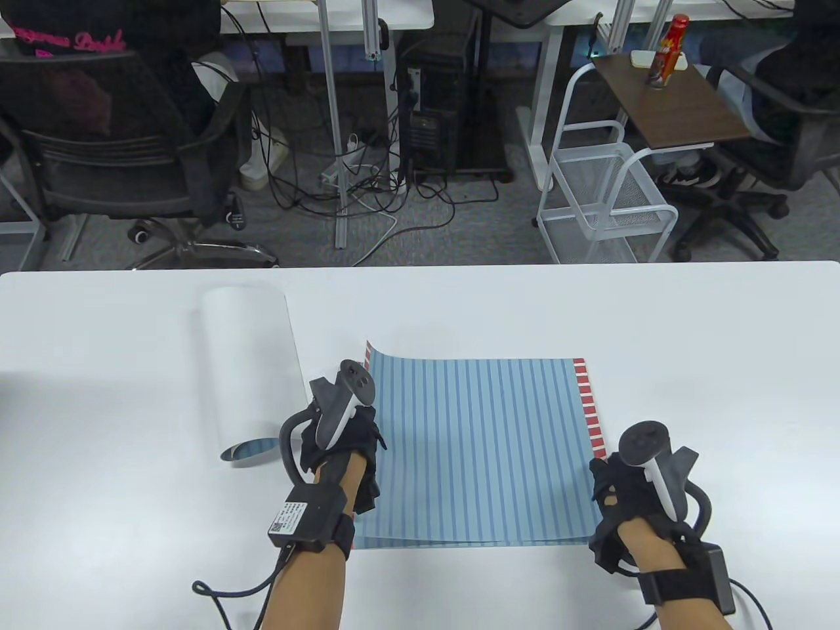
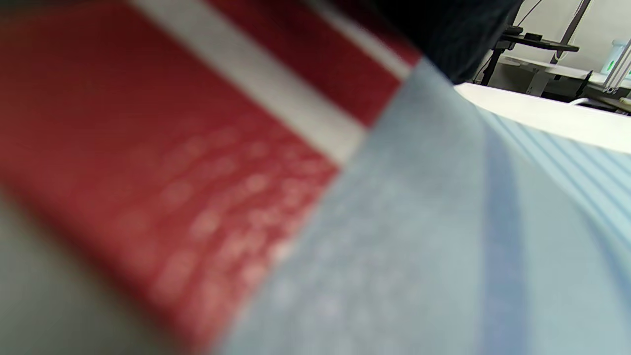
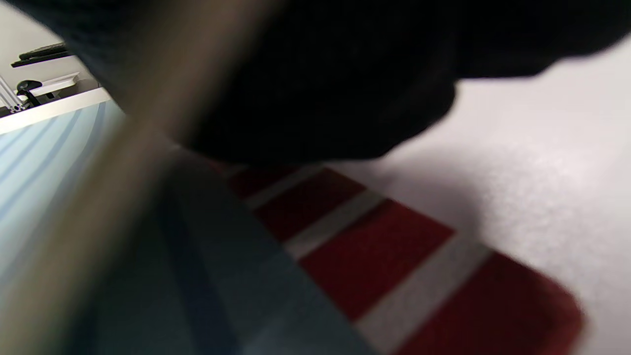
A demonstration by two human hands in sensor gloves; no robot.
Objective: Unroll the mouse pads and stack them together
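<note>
A blue striped mouse pad (image 1: 479, 446) with red and white edge bands lies unrolled on the white table (image 1: 722, 341). A second edge shows under its near side, so it seems to lie on another pad. My left hand (image 1: 357, 446) rests on its left edge. My right hand (image 1: 613, 489) rests on its right near corner, beside the red band (image 3: 394, 276). The left wrist view shows the pad's red band (image 2: 197, 148) very close and blurred. A rolled pad (image 1: 252, 367), white outside and blue striped inside, lies to the left of my left hand.
Beyond the table's far edge stand office chairs (image 1: 111, 151), a white wire cart (image 1: 610, 190), and cables on the floor. A cable trails from each wrist over the near table.
</note>
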